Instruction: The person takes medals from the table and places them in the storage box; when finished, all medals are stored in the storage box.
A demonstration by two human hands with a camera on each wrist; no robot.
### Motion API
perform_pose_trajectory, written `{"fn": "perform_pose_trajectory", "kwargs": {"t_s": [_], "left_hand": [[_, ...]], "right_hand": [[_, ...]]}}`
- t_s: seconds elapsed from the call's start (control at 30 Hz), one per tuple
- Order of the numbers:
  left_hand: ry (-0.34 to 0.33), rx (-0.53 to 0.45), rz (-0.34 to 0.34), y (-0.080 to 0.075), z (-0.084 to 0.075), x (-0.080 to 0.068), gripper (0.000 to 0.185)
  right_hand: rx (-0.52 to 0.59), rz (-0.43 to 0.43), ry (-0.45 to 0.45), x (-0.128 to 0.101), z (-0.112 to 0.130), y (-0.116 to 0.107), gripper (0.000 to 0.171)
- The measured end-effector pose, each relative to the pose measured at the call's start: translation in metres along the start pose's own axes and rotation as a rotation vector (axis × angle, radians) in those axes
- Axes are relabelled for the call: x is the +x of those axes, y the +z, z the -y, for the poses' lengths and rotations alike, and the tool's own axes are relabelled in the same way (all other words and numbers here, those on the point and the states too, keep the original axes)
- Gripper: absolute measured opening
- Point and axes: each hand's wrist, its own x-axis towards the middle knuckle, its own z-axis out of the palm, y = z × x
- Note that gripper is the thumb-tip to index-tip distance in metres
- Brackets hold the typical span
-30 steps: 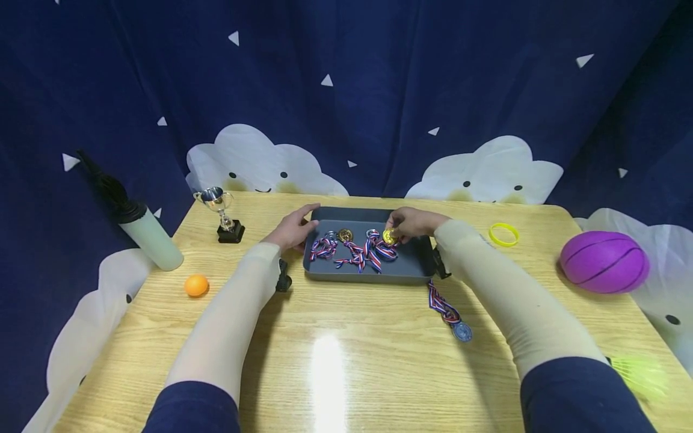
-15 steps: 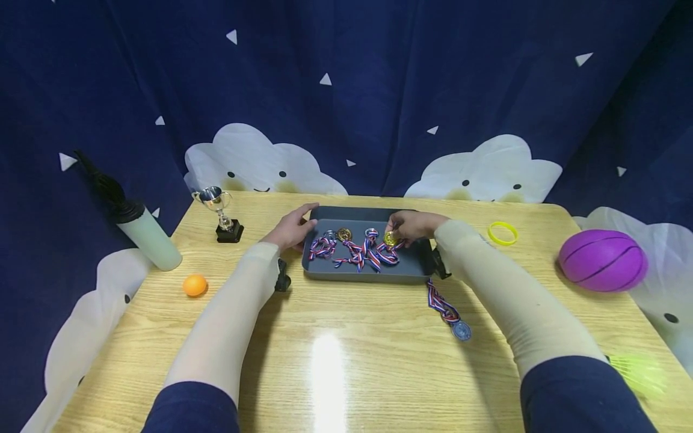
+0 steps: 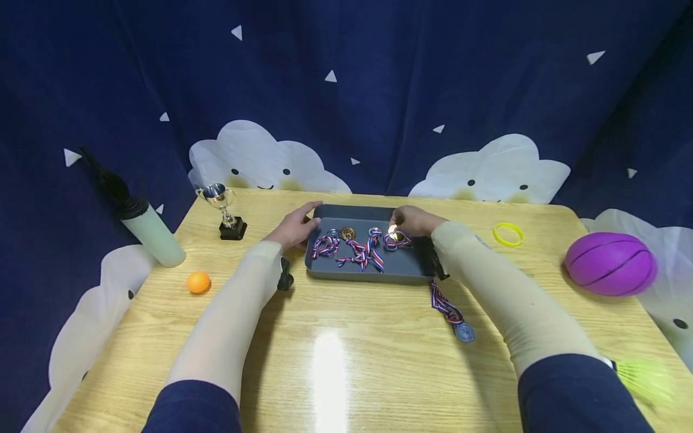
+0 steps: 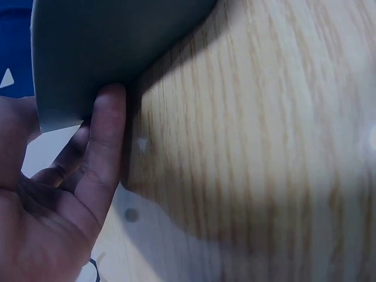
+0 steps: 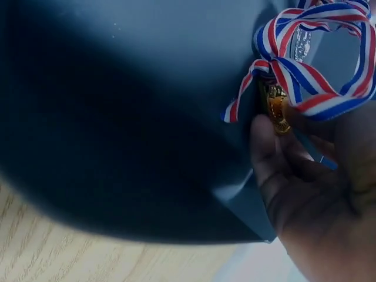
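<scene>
The right hand pinches a gold medal between thumb and fingertips, inside the grey tray near its right end. The medal is a small round gold disc, seen edge-on in the right wrist view, with a red, white and blue striped ribbon looped above it. The left hand rests against the tray's left wall, fingers straight, gripping nothing. Two more ribboned medals lie in the tray. A silver medal lies on the wooden surface just in front of the tray.
</scene>
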Motion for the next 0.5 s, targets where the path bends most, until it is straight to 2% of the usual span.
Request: {"fn": "perform_pose_trajectory", "kwargs": {"t_s": [0.13, 0.27, 0.4, 0.5], "left_hand": [[0.004, 0.003, -0.001, -0.001, -0.002, 0.000, 0.056], [-0.004, 0.005, 0.001, -0.002, -0.004, 0.001, 0.056], [-0.009, 0.010, 0.000, -0.002, -0.003, 0.001, 0.056], [-0.013, 0.009, -0.001, -0.001, -0.002, 0.000, 0.056]], "right_hand": [[0.013, -0.015, -0.013, -0.001, 0.001, 0.000, 0.008], [-0.007, -0.019, 0.028, -0.002, 0.004, 0.001, 0.005], [-0.048, -0.003, 0.060, -0.004, 0.008, 0.002, 0.008], [-0.031, 0.032, 0.067, -0.006, 0.010, -0.001, 0.008]]}}
